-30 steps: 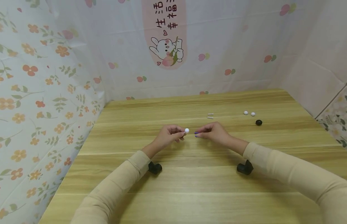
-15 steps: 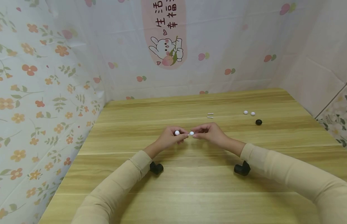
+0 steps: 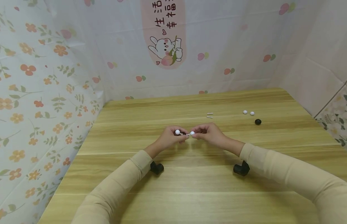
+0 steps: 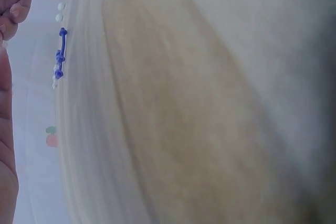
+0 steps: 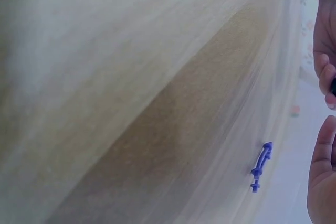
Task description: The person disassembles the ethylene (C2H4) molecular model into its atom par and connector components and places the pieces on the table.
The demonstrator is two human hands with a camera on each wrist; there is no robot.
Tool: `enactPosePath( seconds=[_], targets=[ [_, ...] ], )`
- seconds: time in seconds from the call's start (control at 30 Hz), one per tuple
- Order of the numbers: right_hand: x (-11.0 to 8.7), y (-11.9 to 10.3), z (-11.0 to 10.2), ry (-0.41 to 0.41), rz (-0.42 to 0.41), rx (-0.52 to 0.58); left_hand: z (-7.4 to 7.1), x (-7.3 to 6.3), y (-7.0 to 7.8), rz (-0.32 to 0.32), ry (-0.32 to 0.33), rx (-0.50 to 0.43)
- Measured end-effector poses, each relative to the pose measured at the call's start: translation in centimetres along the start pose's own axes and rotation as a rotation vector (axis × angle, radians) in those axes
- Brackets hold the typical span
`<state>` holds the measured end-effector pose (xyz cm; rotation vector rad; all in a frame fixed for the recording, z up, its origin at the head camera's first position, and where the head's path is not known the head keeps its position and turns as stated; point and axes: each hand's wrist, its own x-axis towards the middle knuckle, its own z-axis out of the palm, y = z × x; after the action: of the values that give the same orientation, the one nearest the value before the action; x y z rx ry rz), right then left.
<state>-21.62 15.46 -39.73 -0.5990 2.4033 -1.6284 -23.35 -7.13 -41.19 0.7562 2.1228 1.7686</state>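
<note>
On my feed, the head camera looks forward and down over the wooden table (image 3: pixel 190 196) toward the printed fabric backdrop (image 3: pixel 218 28). Both wrist cameras sit low, close above the wood, rolled sideways, sharing the blue connectors (image 5: pixel 256 172).

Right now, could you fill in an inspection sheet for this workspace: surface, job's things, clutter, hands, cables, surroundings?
Surface: wood-grain table.
Job's things: dark piece and two white balls in the hands; loose white balls, black ball, white sticks and blue connectors lying about.
Clutter: a black fitting near each cuff.
Hands: left hand grips the dark piece; right hand pinches a white ball.
Cables: nothing seen.
Surroundings: flowered cloth and a rabbit-print backdrop.
</note>
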Motion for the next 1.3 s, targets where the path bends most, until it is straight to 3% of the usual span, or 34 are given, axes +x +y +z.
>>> enactPosePath(
  seconds=[0.33, 0.53, 0.67, 0.8, 0.93, 1.1, 1.3],
  targets=[
    [-0.1, -0.1, -0.1, 0.006, 0.007, 0.007, -0.1, 0.2, 0.0, -0.043, -0.02, -0.013],
    [-0.3, -0.2, -1.1, 0.058, 0.043, 0.035, -0.2, 0.2, 0.2, -0.038, -0.01, -0.006],
    [-0.8, 0.4, -4.4, 0.195, 0.061, 0.017, -1.0, -0.4, -0.3, -0.065, 0.03, -0.027],
    [-1.7, 0.6, -9.0, 0.308, 0.109, -0.11, -1.6, -0.7, -0.4, -0.049, 0.043, -0.043],
    [-2.3, 1.1, -12.9, 0.332, 0.199, -0.208, -1.8, -0.5, -0.1, -0.029, 0.013, -0.064],
    [-3.0, 3.1, -17.4, 0.351, 0.303, -0.283, -1.8, -0.5, 0.0, -0.071, 0.004, -0.095],
    [-4.2, 5.2, -21.0, 0.343, 0.365, -0.342, -1.8, -0.4, 0.3, -0.091, 0.009, -0.092]
  ],
)
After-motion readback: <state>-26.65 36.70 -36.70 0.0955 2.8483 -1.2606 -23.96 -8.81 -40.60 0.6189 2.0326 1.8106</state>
